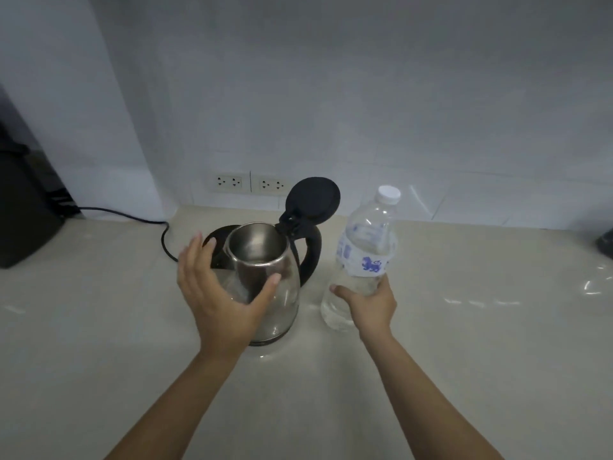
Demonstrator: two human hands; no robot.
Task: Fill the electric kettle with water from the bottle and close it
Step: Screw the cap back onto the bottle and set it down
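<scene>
A glass and steel electric kettle stands on the pale counter, off its base, with its black lid hinged up and its mouth open. My left hand curves around the kettle's left front side, fingers spread, thumb near the rim; whether it touches the glass is unclear. Right of the kettle stands a clear plastic water bottle with a white cap on and a blue-printed label. My right hand grips the bottle's lower part. Water shows in the bottle's bottom portion.
The kettle's black round base lies behind it on the left, its cord running left. Two wall sockets sit behind. A black appliance stands at the far left. A dark object is at the right edge.
</scene>
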